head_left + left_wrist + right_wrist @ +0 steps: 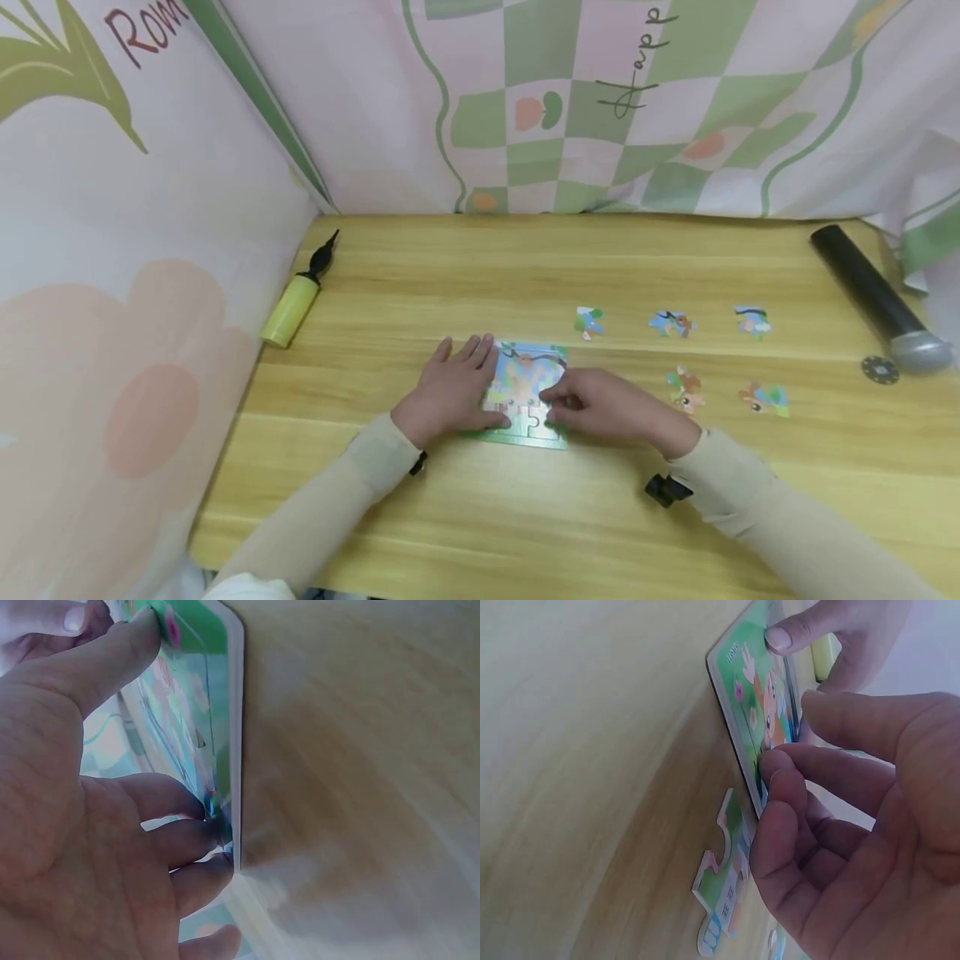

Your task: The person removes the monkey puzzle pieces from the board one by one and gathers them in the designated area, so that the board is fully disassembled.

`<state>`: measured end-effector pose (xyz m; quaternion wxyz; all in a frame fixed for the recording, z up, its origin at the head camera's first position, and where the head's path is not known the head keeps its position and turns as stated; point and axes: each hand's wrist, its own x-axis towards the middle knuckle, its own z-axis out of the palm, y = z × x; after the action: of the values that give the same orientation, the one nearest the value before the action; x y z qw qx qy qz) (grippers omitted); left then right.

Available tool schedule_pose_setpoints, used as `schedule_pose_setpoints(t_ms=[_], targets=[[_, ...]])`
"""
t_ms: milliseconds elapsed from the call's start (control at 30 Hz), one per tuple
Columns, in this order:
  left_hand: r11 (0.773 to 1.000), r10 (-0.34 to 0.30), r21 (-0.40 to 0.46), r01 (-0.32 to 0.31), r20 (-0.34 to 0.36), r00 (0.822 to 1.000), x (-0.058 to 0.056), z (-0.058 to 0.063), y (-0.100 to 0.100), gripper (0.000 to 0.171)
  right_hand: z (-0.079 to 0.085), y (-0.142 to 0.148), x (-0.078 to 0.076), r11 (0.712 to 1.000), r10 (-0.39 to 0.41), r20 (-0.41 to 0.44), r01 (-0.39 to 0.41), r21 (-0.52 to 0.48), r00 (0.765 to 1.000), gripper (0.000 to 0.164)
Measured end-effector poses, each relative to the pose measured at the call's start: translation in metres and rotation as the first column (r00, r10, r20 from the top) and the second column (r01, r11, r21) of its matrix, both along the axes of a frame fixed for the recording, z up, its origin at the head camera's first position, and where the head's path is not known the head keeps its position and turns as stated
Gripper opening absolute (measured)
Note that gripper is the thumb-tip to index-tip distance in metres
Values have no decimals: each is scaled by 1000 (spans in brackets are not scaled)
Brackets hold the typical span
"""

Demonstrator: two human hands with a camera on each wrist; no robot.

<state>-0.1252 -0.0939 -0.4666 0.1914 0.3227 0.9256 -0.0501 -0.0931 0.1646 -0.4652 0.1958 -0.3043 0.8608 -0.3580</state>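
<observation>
A jigsaw board (517, 437) with a green border lies flat on the table, its picture partly filled in. Along its left side rests my left hand (453, 387), fingers extended at the far part and thumb on the near border. From the right, my right hand (603, 406) reaches over the board; its index fingertip (776, 761) touches near the edge. A gap shows between that finger and the thumb, while the other fingers are bent. Close to this hand lies a loose puzzle piece (686, 390).
More loose pieces lie to the right, including an upper-row piece (672, 323) and a lower-row piece (765, 398). A microphone (870, 287) and a black round disc (880, 370) are at the far right. A yellow-green hand pump (292, 308) lies at the left, near the wall cloth (150, 400).
</observation>
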Motion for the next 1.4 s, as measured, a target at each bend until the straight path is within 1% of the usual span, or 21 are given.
schedule_pose_setpoints(t_ms=[200, 367, 600, 867, 1133, 1233, 1400], targets=[[1000, 1, -19, -1, 3, 1000, -1, 2, 2, 112, -1, -2, 4, 999, -37, -23, 37, 16, 999, 26], [1000, 7, -12, -7, 8, 1000, -2, 4, 5, 113, -2, -3, 5, 997, -72, -27, 73, 26, 997, 24], [1000, 1, -6, -1, 8, 1000, -4, 3, 7, 114, -3, -3, 6, 992, -120, -22, 120, 31, 993, 21], [1000, 1, -8, -1, 14, 1000, -5, 2, 10, 112, -4, -1, 7, 990, -139, -20, 140, 19, 990, 20], [1000, -2, 3, 2, 18, 1000, -4, 0, 10, 114, -7, 3, 8, 986, -161, -33, 160, -37, 986, 12], [1000, -4, 4, 4, 16, 1000, -4, -2, 9, 114, -9, 3, 9, 985, -154, -7, 153, -85, 988, 10], [1000, 19, -5, -19, 19, 1000, -2, -4, 2, 116, -11, -3, 9, 978, -127, 34, 131, -160, 991, 12]])
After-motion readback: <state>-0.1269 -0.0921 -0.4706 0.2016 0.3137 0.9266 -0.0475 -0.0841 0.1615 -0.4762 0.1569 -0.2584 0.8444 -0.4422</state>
